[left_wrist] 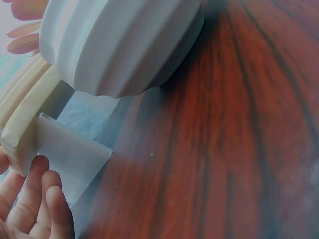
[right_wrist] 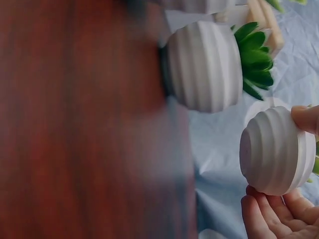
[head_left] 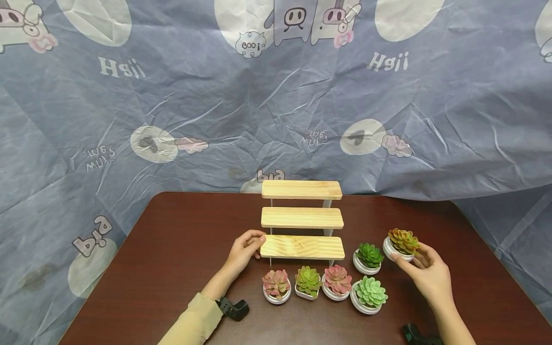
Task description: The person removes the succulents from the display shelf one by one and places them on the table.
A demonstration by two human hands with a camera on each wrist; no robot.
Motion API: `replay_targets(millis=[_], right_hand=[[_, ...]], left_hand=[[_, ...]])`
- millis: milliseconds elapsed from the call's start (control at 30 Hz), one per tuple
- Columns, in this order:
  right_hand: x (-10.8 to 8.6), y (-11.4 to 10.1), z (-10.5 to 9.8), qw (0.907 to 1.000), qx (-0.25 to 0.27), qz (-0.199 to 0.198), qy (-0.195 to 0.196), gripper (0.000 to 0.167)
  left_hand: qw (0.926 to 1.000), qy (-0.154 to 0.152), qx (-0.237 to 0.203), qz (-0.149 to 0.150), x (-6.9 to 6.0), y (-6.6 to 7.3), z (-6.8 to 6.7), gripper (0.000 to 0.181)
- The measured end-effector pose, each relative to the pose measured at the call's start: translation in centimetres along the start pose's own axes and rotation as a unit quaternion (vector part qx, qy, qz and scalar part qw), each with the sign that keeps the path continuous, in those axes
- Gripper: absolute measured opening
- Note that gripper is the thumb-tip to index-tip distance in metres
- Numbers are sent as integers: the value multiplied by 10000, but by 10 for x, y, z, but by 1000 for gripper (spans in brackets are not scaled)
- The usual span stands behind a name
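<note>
A three-tier display stand (head_left: 302, 247) with pale wooden shelves and clear supports stands on the table. My left hand (head_left: 242, 252) holds the left end of its lowest shelf; in the left wrist view the fingers (left_wrist: 36, 186) curl against the board's end, beside the clear support (left_wrist: 72, 152). To the right of the stand, my right hand (head_left: 433, 277) grips a potted succulent (head_left: 403, 241) with orange-green leaves. Its ribbed white pot (right_wrist: 275, 152) is raised off the table, between thumb and fingers in the right wrist view.
In front of the stand are a pink succulent (head_left: 276, 283), a yellow-green one (head_left: 308, 281) and another pink one (head_left: 338, 280). A pale green succulent (head_left: 371, 292) and a dark green one (head_left: 369, 255) stand right of them. Behind the brown table (head_left: 185, 225) hangs a blue patterned cloth (head_left: 241, 110).
</note>
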State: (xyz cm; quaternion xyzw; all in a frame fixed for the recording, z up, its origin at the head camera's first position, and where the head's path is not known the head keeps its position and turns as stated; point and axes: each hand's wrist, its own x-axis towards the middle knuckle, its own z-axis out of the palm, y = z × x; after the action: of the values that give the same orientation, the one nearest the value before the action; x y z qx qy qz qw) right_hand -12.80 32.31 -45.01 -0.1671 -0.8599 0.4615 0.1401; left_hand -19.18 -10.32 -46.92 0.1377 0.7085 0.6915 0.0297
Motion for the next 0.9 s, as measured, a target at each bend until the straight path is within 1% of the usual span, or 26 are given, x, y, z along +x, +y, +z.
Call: replay_targets(millis=[133,367,600,900], right_hand=[[-6,-3,0,9999,-73,108,51,72],[-6,9,3,9998,12,-2,-192,73],[-4,20,10,9996,95,62,-264,73],[-3,25,11,9991,119,42,-412,75]], left_hand=[[10000,12,20,-1,0,0,0,22],[10000,14,62,-30,0,0,0,21],[10000,-20,40,-58,0,-1,0,26],[10000,13,68,-20,0,-1,0,23]])
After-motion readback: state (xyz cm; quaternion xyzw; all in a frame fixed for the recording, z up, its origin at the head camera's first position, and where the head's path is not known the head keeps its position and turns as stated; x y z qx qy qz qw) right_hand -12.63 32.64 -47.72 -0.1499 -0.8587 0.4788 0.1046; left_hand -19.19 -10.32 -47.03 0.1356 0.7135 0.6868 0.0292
